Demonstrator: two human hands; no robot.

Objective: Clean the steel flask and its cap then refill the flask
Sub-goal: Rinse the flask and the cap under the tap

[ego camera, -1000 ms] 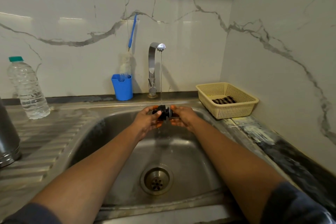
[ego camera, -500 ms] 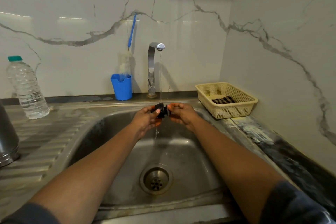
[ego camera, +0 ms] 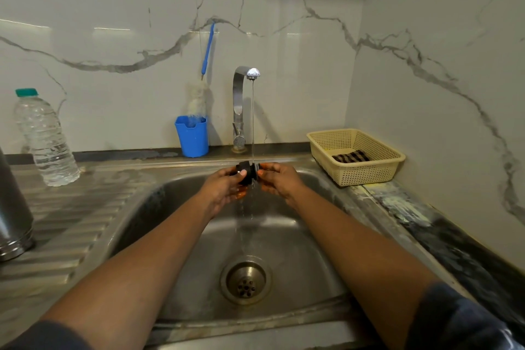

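Note:
A small black flask cap is held over the steel sink, under a thin stream of water from the tap. My left hand grips its left side and my right hand pinches its right side. Water runs off the cap and falls toward the drain. The steel flask stands at the far left on the drainboard, only partly in view.
A clear plastic water bottle with a green top stands at the back left. A blue cup holding a bottle brush sits beside the tap. A cream basket with a dark cloth rests at the back right.
Both hands have lifted the cap slightly toward the tap and turned it a little in the stream. Water still flows.

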